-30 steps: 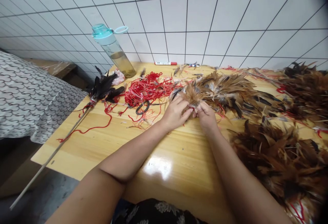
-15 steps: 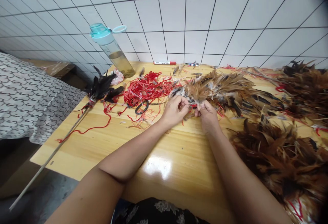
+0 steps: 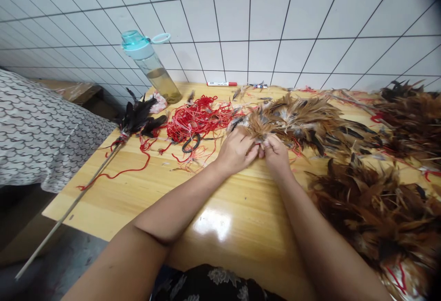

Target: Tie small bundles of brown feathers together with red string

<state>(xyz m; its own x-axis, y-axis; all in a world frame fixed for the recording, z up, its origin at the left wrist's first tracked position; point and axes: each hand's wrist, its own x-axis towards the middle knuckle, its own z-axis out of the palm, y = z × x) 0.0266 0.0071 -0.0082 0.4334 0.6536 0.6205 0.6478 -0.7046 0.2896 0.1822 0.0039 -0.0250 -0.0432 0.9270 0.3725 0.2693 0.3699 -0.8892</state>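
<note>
Near the middle of the wooden table, my left hand point(image 3: 238, 150) and my right hand point(image 3: 276, 153) meet at their fingertips. The right one pinches the base of a small tan feather tuft point(image 3: 261, 124) that fans upward. Closed fingers of the left hand touch the same base; what they grip is hidden. Beyond lies a long pile of tan and dark feathers point(image 3: 306, 112). Tangled red cord point(image 3: 198, 116) lies left of the hands, with a black loop point(image 3: 191, 144) at its front.
A bottle point(image 3: 155, 71) stands at the back left, beside a tiled wall. A stick point(image 3: 72, 204) with black feathers point(image 3: 136, 115) crosses the table's left edge. Brown feathers point(image 3: 372, 209) cover the right side. A red marker point(image 3: 222, 84) lies at the back. Patterned cloth point(image 3: 51, 131) hangs at left.
My left hand has moved slightly right, and its fingers now meet those of my right hand. The right hand has shifted a little left with the feather tuft.
</note>
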